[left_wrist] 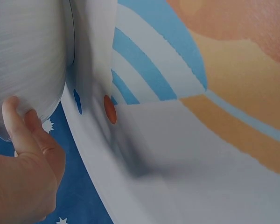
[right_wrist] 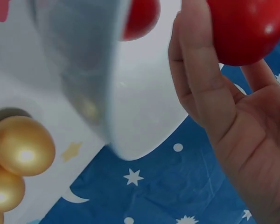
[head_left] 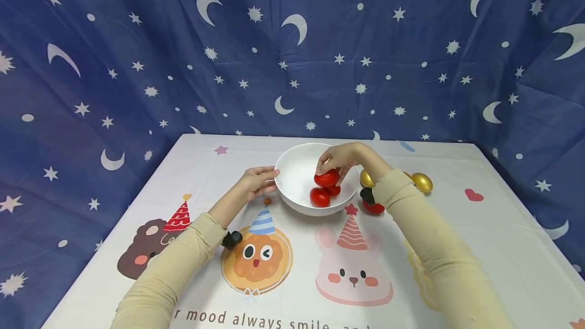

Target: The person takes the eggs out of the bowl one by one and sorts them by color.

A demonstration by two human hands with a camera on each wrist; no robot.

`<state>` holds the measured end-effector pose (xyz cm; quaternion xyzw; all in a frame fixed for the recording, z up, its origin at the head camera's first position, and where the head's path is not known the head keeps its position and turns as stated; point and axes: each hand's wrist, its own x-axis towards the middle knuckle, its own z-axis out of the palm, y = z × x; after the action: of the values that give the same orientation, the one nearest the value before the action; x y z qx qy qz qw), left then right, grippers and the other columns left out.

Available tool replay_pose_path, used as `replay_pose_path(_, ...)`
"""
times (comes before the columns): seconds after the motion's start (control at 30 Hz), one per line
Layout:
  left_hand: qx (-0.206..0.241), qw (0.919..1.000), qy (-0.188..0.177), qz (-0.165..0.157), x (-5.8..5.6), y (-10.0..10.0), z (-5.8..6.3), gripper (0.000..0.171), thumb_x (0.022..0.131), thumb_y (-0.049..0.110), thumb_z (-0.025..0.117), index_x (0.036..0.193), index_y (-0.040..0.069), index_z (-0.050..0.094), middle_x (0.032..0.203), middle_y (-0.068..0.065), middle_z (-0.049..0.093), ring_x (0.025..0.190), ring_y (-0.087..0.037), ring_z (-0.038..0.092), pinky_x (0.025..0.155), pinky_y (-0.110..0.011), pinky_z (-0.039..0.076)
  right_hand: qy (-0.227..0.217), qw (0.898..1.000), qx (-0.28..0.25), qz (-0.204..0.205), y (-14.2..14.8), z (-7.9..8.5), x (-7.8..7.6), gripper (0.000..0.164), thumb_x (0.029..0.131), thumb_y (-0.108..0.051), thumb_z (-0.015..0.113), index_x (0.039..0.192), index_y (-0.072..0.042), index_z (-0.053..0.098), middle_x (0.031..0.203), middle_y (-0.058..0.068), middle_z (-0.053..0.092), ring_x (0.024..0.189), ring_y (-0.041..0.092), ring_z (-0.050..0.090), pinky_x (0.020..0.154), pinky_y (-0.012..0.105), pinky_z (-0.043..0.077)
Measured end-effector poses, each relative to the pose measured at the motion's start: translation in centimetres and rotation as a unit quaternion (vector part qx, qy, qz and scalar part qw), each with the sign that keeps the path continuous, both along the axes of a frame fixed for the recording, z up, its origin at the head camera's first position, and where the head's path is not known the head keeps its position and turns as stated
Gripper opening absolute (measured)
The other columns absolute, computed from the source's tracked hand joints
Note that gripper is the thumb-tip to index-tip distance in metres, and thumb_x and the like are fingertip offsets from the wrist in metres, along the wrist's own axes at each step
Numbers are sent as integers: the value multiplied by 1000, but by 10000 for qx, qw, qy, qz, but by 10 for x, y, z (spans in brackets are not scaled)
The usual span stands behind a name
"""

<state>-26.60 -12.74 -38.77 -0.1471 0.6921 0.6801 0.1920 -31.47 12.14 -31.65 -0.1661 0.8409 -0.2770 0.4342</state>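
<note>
A white bowl [head_left: 292, 161] stands near the middle of the table. At its left side the left hand [head_left: 257, 182] grips the rim, thumb at the edge; in the left wrist view its fingertips [left_wrist: 11, 105] press on the outer wall. Over the bowl's right half, the right hand [head_left: 339, 159] holds a shiny red egg [head_left: 326, 177] between thumb and fingers. Below it, two more red eggs, one at the front [head_left: 320, 197] and one partly hidden behind [head_left: 334, 190], lie inside the bowl. The right wrist view shows the held red egg [right_wrist: 247, 30] close up.
Right of the bowl lie several gold eggs [head_left: 422, 183], partly covered by the right forearm in the head view. Another red egg [head_left: 374, 207] sits outside the bowl, beside the right wrist's black camera [head_left: 367, 196]. A dark blue star-and-moon curtain [head_left: 256, 65] hangs behind the table.
</note>
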Motion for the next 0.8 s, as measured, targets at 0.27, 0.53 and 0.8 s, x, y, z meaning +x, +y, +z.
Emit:
replay_pose_path(0.27,-6,10000,-5,-9,-2,-1,-2,49,91,19,63,137,8,48,131,-19,55,69,-5,67,62,-13,60,131,9991,-404,-89,20,-2,7,32,95,-25,56,119,-4,54,117,14,54,103,24,56,84,34,61)
replay_pose_path(0.53,1,10000,38,-50,0,1,-1,50,92,18,63,137,7,47,129,-19,56,66,-5,66,62,-13,60,458,9962,-729,-89,39,-3,19,33,94,-26,57,118,-3,55,114,13,58,101,21,56,84,30,61)
replay_pose_path(0.8,-3,10000,28,-1,-1,1,-1,48,91,18,63,136,7,49,125,-16,58,68,-5,65,66,-14,60,737,9925,-919,-317,54,-2,33,33,94,-26,58,116,-3,56,116,16,58,101,22,56,85,33,61)
